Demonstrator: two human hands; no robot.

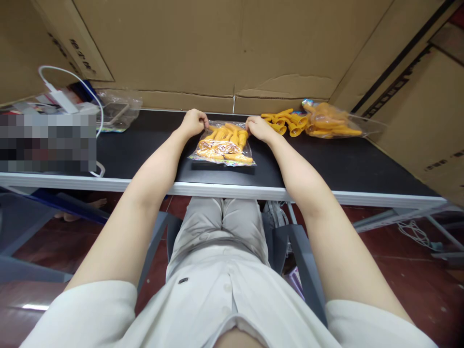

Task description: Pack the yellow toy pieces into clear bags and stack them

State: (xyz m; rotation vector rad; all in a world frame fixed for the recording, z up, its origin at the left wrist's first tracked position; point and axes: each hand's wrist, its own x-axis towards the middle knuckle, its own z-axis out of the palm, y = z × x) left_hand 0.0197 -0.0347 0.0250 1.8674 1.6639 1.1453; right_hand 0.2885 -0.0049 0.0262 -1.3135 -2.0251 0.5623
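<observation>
A clear plastic bag (223, 149) filled with several yellow toy trumpets lies on the black table (326, 164) in front of me. My left hand (193, 122) is closed on the bag's far left corner. At the far right corner my right hand (258, 127) pinches the bag's top edge. Both arms reach straight out over the table's front edge.
Loose yellow trumpets (283, 122) lie right of the bag, beside a second filled bag (331, 123). At the far left are empty clear bags (118, 112), a white charger and cable (61, 99). Cardboard walls (217, 48) close in the back and right.
</observation>
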